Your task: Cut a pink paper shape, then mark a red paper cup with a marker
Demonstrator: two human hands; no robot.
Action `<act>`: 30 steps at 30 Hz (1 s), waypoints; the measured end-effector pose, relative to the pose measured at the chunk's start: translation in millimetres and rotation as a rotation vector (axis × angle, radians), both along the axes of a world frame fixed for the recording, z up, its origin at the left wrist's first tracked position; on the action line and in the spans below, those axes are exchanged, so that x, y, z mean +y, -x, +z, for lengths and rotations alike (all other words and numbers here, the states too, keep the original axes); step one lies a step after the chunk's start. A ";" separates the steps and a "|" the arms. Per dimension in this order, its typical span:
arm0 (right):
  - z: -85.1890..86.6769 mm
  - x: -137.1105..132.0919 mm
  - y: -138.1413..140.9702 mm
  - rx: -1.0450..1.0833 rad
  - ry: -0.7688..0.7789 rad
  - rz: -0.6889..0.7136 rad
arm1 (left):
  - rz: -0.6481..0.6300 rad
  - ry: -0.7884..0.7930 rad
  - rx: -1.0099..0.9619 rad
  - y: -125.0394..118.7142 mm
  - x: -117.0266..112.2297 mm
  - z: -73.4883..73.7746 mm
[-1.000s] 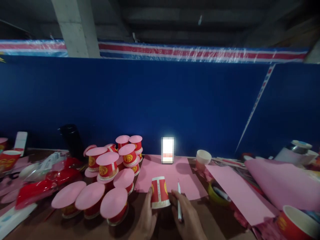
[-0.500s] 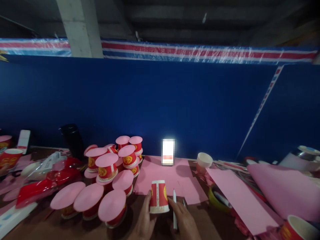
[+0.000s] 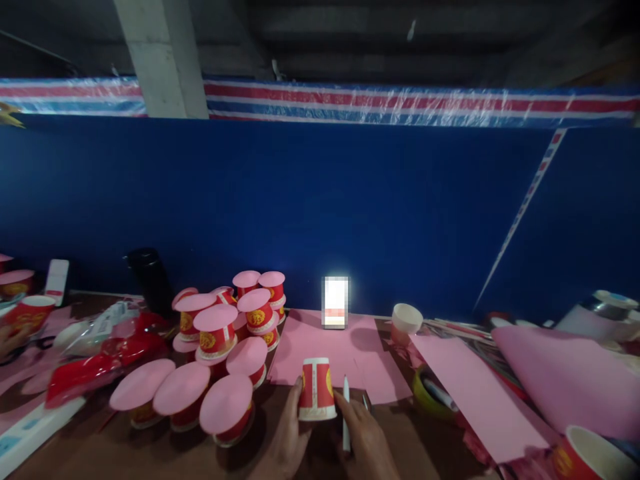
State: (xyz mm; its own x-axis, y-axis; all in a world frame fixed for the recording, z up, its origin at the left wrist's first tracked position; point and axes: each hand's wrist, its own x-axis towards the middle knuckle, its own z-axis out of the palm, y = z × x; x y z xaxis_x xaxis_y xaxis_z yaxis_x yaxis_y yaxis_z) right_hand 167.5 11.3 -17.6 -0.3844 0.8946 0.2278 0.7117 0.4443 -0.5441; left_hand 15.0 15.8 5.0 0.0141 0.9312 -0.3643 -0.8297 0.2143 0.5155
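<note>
Closer to the red cup [image 3: 317, 390] than one second ago are the right hand [image 3: 367, 430] and its white pen [image 3: 345, 413]. Beyond the far edge of the flat pink sheet [image 3: 300, 340] stretches a dark blue partition [image 3: 320, 187], and beneath that sheet spreads the brown tabletop [image 3: 430, 450]. Left of the flat pink sheet stand many cups topped with pink discs [image 3: 215, 343], some stacked. Well to its right lies a large curved pink sheet [image 3: 565, 380], with a long pink strip [image 3: 480, 393] between the two. Far to its left is a glossy red wrapper [image 3: 90, 377]. Both hands are at the near side of the flat pink sheet: the left hand [image 3: 290, 427] has its fingers closed against the cup's left side, while the right keeps its fingers narrow around the pen, fingertips beside the cup; whether they touch it I cannot tell. Upright, narrower end up, the red cup sits between the hands, before the sheet's near edge. Just right of the cup, the slim pen points upward.
</note>
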 end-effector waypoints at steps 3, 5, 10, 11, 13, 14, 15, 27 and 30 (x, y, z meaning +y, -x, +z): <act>0.4 0.2 0.1 -0.008 -0.018 0.003 | 0.003 0.018 0.013 -0.6 -1.4 4.5; 2.2 -0.1 0.3 -0.015 -0.009 -0.007 | 0.012 0.019 0.013 -0.7 -1.7 5.2; 7.6 -1.7 -0.1 -0.019 0.015 0.006 | 0.000 0.005 0.013 -0.3 -0.9 2.1; 8.0 -1.9 -0.2 -0.019 0.008 0.002 | 0.001 0.018 0.020 -0.3 -1.0 2.6; 7.5 -1.8 -0.2 -0.025 -0.006 -0.004 | 0.015 0.054 0.038 -0.4 -1.6 4.9; 6.8 -1.5 -0.2 -0.032 -0.008 -0.009 | 0.029 0.068 0.049 -0.3 -2.0 6.1; 6.0 -0.9 -0.1 -0.040 -0.005 -0.010 | 0.045 0.078 0.059 -0.1 -2.4 6.8; 5.6 1.2 1.4 -0.078 0.051 -0.022 | 0.044 0.075 0.074 1.1 2.4 -9.7; 2.7 2.2 1.3 -0.083 0.040 -0.033 | 0.062 0.076 0.071 1.6 2.1 -8.9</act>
State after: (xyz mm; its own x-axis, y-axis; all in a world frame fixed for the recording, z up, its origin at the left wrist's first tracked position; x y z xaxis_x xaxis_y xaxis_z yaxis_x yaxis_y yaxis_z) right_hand 166.2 13.5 -14.9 -0.3706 0.9148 0.1607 0.7687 0.3992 -0.4997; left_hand 13.4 17.9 -3.9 -0.0713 0.8991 -0.4318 -0.8044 0.2041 0.5579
